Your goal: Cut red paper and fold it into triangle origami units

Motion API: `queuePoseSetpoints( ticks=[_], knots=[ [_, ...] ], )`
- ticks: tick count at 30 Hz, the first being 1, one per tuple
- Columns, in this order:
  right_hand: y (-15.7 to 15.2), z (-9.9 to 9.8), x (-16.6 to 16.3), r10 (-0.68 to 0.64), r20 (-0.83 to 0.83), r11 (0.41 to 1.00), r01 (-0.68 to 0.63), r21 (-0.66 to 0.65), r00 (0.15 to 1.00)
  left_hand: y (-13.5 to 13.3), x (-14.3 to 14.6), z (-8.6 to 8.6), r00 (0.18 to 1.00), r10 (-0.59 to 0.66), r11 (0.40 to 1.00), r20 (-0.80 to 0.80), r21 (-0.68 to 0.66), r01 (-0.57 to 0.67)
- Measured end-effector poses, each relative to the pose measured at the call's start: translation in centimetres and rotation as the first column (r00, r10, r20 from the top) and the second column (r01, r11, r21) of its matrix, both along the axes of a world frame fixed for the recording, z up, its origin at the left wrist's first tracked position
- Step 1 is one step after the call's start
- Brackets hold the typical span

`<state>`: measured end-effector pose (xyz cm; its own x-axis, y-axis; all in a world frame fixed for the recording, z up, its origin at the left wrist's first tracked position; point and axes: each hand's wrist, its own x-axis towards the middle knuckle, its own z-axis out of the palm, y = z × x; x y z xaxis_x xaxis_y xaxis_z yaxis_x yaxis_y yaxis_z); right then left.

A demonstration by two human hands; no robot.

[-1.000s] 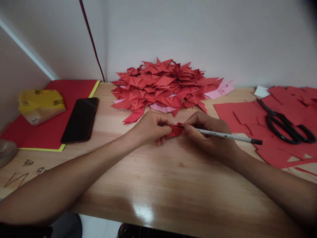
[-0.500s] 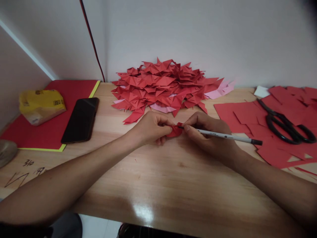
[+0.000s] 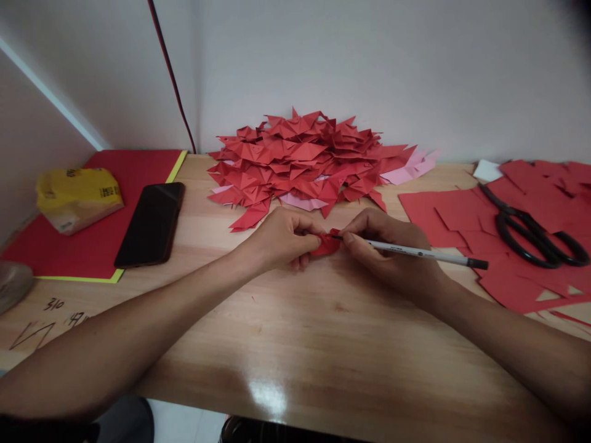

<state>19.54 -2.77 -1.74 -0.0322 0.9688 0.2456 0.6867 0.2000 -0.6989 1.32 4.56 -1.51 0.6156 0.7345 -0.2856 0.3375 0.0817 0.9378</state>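
Observation:
My left hand [image 3: 279, 239] is closed around a small folded red paper piece [image 3: 325, 243] at the middle of the wooden table [image 3: 295, 344]. My right hand [image 3: 392, 249] grips a white pen [image 3: 425, 253] with a black cap, its tip touching the red piece. Both hands rest on the tabletop. Just behind them lies a large heap of folded red and pink paper shapes [image 3: 305, 163].
Black scissors [image 3: 535, 234] lie on flat red paper squares [image 3: 466, 221] at the right. A black phone [image 3: 150, 223] and a yellow packet [image 3: 76, 197] sit on a red sheet [image 3: 133, 166] at the left. Pen scribbles [image 3: 41, 320] mark the near-left tabletop. A wall stands behind.

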Motion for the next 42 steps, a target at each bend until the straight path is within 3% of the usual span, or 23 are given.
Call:
queuePoseSetpoints(
  ticks=[11, 23, 42],
  knots=[
    [-0.14, 0.21, 0.06, -0.003, -0.021, 0.998, 0.005, 0.07, 1.0, 0.04, 0.07, 0.15, 1.0, 0.023, 1.0, -0.014, -0.02, -0.023],
    [0.05, -0.26, 0.1, 0.077, -0.032, 0.996, -0.075, 0.055, 0.996, 0.03, 0.08, 0.27, 1.0, -0.003, 1.0, -0.029, -0.016, 0.003],
    [0.11, -0.17, -0.02, 0.072, 0.007, 0.997, -0.072, 0.039, 0.997, 0.04, 0.15, 0.34, 0.999, -0.006, 1.0, -0.038, -0.015, 0.005]
  ],
)
